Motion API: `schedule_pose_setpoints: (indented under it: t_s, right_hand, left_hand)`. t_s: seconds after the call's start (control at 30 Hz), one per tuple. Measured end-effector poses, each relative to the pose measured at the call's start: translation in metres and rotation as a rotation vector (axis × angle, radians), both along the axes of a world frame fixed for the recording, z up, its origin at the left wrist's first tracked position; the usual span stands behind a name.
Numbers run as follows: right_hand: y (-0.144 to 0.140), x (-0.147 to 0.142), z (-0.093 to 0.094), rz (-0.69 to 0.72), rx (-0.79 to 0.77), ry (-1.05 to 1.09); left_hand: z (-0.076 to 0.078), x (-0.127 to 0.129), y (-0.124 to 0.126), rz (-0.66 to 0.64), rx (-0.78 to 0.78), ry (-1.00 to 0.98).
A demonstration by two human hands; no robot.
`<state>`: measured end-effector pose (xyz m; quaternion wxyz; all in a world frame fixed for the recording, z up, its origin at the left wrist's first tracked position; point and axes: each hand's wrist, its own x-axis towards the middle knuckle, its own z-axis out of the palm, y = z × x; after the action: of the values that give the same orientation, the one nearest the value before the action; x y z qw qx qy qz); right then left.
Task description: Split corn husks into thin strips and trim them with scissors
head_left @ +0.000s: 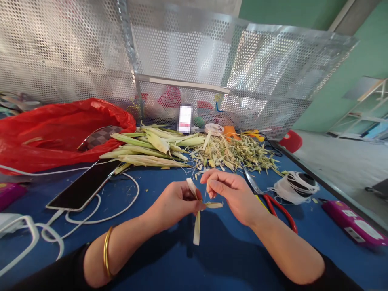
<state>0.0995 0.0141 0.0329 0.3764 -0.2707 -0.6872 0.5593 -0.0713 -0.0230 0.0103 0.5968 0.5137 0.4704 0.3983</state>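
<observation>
My left hand [174, 202] pinches a pale leaf strip [197, 226] above the blue table [157, 262]; the strip's long end hangs down from my fingers and a short end sticks up. My right hand [230, 190] meets it from the right, fingertips closed on the same strip, with a short folded end poking out sideways between the two hands. A gold bangle [106, 252] sits on my left wrist. Behind the hands lie a bundle of long green-white leaves [145, 149] and a heap of cut leaf scraps [233, 153].
Red-handled scissors [273, 204] lie just right of my right hand, beside a spool of white string [295, 184]. A phone [86, 184] on a white cable [100, 210] lies at left, near a red plastic bag [57, 131]. A magenta object [353, 224] lies at right. Perforated metal panels [212, 60] stand behind.
</observation>
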Motion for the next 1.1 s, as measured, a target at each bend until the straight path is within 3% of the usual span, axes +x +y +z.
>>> schedule_pose_setpoints:
  t_s: [0.13, 0.27, 0.43, 0.57, 0.7, 0.8, 0.93, 1.0, 1.1]
  right_hand:
    - [0.003, -0.003, -0.004, -0.014, -0.247, 0.068]
    - [0.006, -0.009, -0.013, -0.07, -0.484, 0.135]
    - [0.013, -0.011, -0.023, -0.171, -0.532, 0.089]
    - [0.017, -0.009, -0.03, -0.245, -0.361, -0.092]
    - [0.016, -0.008, -0.03, -0.238, -0.077, -0.381]
    - [0.01, -0.008, -0.022, -0.128, 0.147, -0.371]
    - [-0.002, -0.006, -0.012, -0.016, 0.459, -0.257]
    - [-0.007, -0.006, -0.009, 0.024, 0.502, -0.214]
    - [-0.011, -0.008, -0.011, 0.099, 0.359, -0.081]
  left_hand:
    - [0.001, 0.001, -0.004, -0.096, 0.028, 0.065]
    - [0.004, 0.001, -0.008, -0.095, 0.103, 0.204]
    - [0.009, 0.001, -0.008, -0.043, 0.11, 0.169]
    - [0.014, -0.001, -0.003, 0.087, 0.098, 0.1]
    - [0.016, -0.007, 0.002, 0.328, 0.08, -0.05]
    - [0.016, -0.01, 0.005, 0.47, 0.059, -0.123]
    - [0.014, -0.013, 0.008, 0.521, 0.061, -0.132]
    - [0.012, -0.014, 0.009, 0.51, 0.058, -0.133]
    - [0.008, -0.011, 0.009, 0.464, 0.043, -0.157]
